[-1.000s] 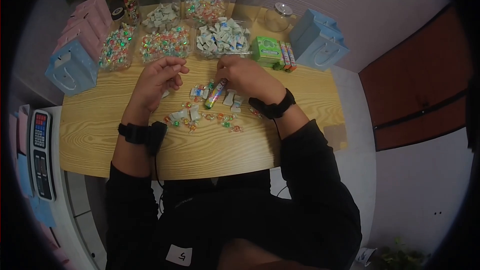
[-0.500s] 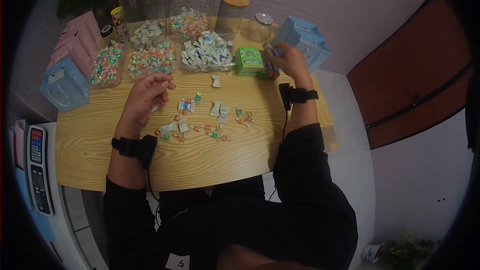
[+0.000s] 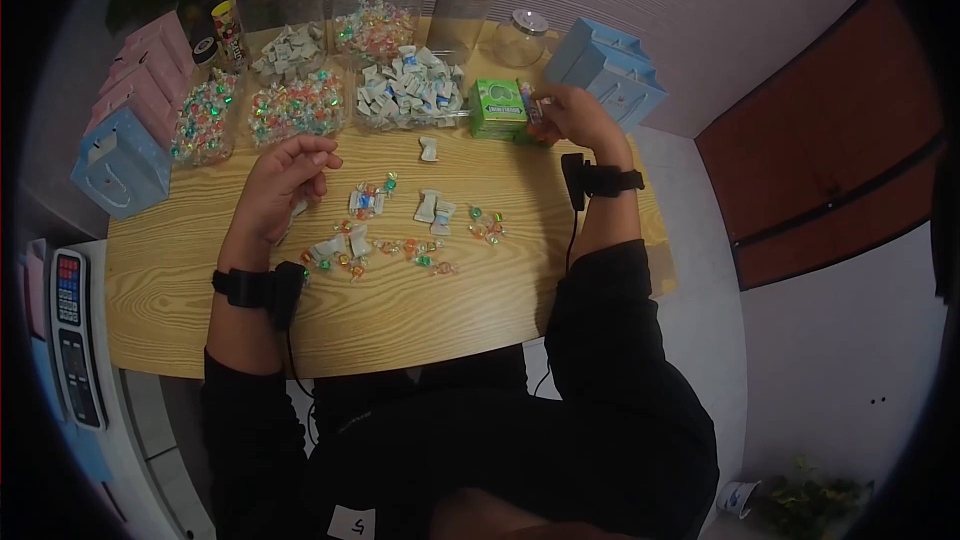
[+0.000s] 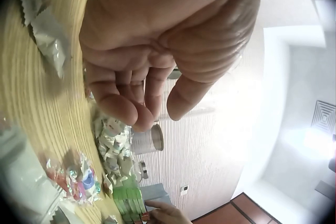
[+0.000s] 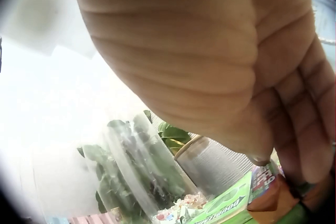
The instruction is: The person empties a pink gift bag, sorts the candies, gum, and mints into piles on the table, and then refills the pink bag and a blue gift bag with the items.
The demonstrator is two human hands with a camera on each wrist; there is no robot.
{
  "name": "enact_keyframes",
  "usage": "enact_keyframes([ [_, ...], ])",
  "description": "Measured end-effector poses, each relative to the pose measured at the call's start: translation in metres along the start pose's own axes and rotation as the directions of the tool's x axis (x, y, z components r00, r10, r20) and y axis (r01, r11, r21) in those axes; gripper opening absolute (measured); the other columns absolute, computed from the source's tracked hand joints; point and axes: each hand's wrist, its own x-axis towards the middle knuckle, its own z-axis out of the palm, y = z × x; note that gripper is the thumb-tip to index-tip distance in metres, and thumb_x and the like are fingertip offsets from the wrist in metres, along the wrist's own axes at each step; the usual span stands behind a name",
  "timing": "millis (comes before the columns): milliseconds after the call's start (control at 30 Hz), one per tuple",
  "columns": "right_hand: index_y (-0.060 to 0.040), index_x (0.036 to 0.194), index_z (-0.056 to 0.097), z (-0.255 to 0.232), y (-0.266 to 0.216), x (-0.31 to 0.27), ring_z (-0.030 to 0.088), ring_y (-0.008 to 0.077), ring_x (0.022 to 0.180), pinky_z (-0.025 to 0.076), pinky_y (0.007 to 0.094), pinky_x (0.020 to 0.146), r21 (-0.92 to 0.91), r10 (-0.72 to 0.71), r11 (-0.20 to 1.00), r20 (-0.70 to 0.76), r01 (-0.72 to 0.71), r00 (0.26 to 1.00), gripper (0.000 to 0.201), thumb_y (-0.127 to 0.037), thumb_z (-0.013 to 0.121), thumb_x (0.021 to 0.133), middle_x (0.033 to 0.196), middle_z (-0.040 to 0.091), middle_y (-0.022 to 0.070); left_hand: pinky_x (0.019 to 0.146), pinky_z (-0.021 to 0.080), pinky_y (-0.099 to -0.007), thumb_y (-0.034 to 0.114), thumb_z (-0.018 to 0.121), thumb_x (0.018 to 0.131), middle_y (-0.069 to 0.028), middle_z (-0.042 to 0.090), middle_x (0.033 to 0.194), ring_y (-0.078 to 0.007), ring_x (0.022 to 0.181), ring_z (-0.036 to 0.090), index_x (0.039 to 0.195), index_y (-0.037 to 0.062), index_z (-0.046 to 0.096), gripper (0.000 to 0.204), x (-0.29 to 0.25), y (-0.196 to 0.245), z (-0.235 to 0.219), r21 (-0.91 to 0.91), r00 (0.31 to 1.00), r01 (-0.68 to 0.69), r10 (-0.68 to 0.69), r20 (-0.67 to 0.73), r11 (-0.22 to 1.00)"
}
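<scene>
My right hand (image 3: 583, 120) is at the back right of the table, pinching a colourful candy roll (image 3: 530, 102) between thumb and fingers. In the right wrist view, the printed wrapper (image 5: 262, 179) shows under the thumb, right beside a green gum box (image 5: 228, 203). That green box (image 3: 497, 105) stands just left of the hand. My left hand (image 3: 283, 180) hovers over the left part of the table with fingers loosely curled and nothing in them. Before it lie loose wrapped candies (image 3: 350, 245) and a few white packets (image 3: 435, 208). A single white packet (image 3: 428, 148) lies farther back.
Clear trays of wrapped candies (image 3: 298, 105) and white packets (image 3: 410, 90) line the back. Behind them stand a wooden-lidded jar (image 3: 462, 15) and a glass jar (image 3: 522, 37). Gift bags flank the table, blue (image 3: 605, 70) at right, pink (image 3: 150, 65) and blue (image 3: 122, 162) at left.
My right hand has carried the candy roll from the middle of the table rightward to the green box, then shifted slightly there. My left hand has stayed nearly in place.
</scene>
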Motion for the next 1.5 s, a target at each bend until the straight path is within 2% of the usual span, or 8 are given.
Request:
enact_keyframes([
  [333,0.0021,0.118,0.064,-0.009,-0.009,-0.011,0.069,0.0195,0.07,0.052,0.0326,0.061,-0.071,-0.083,0.994,0.078,0.088,0.994,0.047,-0.008,0.077,0.074,0.082,0.072,0.0135,0.059,0.044,-0.0197,0.015,0.061,0.094,-0.0021,0.067,0.097,-0.004,0.065,0.053,0.113,0.0041,0.062,0.022,-0.007,0.018,-0.024,0.177,0.984,-0.09,0.115,-0.134,0.98],
  [733,0.0049,0.119,0.061,-0.005,-0.01,-0.005,0.07,0.0182,0.068,0.051,0.031,0.057,0.033,-0.029,0.999,0.103,0.026,0.994,0.045,0.0,0.074,0.077,0.079,0.071,0.0136,0.058,0.042,-0.0198,0.02,0.06,0.096,0.0008,0.065,0.094,-0.0036,0.064,0.05,0.117,0.0046,0.061,0.026,-0.01,0.02,-0.033,0.298,0.966,-0.06,0.131,-0.224,0.953],
  [867,0.0042,0.111,0.062,-0.012,-0.04,-0.025,0.069,0.0182,0.071,0.053,0.029,0.061,-0.098,0.058,0.994,0.051,-0.053,0.997,0.036,0.002,0.073,0.077,0.079,0.07,0.012,0.053,0.042,-0.0218,0.019,0.062,0.095,-0.0001,0.062,0.078,-0.0058,0.059,0.051,0.098,0.0025,0.062,0.017,-0.015,0.021,-0.044,0.566,0.944,0.057,0.14,-0.298,0.823],
  [933,0.0028,0.107,0.064,-0.009,-0.046,-0.031,0.068,0.0201,0.069,0.052,0.0315,0.06,-0.279,-0.187,0.939,0.068,0.199,0.98,0.04,-0.007,0.079,0.071,0.079,0.069,0.0116,0.05,0.042,-0.0234,0.019,0.063,0.093,-0.0011,0.06,0.07,-0.007,0.056,0.051,0.09,0.0012,0.061,0.019,-0.023,0.023,-0.049,0.703,0.934,0.124,0.157,-0.322,0.7],
  [1033,0.0015,0.101,0.063,0.016,-0.07,-0.043,0.067,0.0208,0.071,0.051,0.0325,0.06,-0.173,-0.097,0.968,0.407,0.181,0.908,0.041,-0.01,0.081,0.066,0.078,0.069,0.0122,0.041,0.043,-0.026,0.024,0.065,0.093,-0.0035,0.057,0.062,-0.0102,0.047,0.054,0.078,0.0013,0.056,0.028,-0.03,0.027,-0.044,0.644,0.925,0.332,-0.105,-0.365,0.689],
  [1133,0.0016,0.098,0.06,0.043,-0.09,-0.051,0.068,0.0181,0.072,0.049,0.028,0.059,-0.237,0.025,0.959,0.615,0.154,0.788,0.041,-0.009,0.082,0.065,0.077,0.069,0.0102,0.035,0.042,-0.0259,0.027,0.064,0.094,-0.0028,0.055,0.061,-0.0123,0.041,0.056,0.081,0.0025,0.054,0.03,-0.028,0.026,-0.034,0.636,0.91,0.413,-0.265,-0.319,0.652],
  [1300,0.0011,0.099,0.059,0.072,-0.081,-0.049,0.065,0.0191,0.064,0.045,0.0301,0.057,-0.069,-0.131,0.961,0.736,0.266,0.664,0.04,-0.01,0.082,0.068,0.072,0.067,0.0088,0.039,0.048,-0.0255,0.027,0.063,0.095,-0.0032,0.058,0.064,-0.0135,0.047,0.061,0.089,0.0023,0.055,0.027,-0.02,0.019,-0.015,0.613,0.92,0.389,-0.33,-0.213,0.688],
  [1500,-0.0004,0.103,0.058,0.093,-0.085,-0.043,0.064,0.0189,0.069,0.048,0.0307,0.061,0.119,-0.266,0.962,0.606,0.246,0.749,0.035,-0.008,0.077,0.075,0.076,0.068,0.008,0.047,0.051,-0.0238,0.023,0.061,0.096,-0.0028,0.061,0.077,-0.0126,0.058,0.065,0.105,0.0029,0.056,0.023,-0.008,-0.003,0.003,0.417,0.96,0.234,-0.276,0.043,0.878],
])
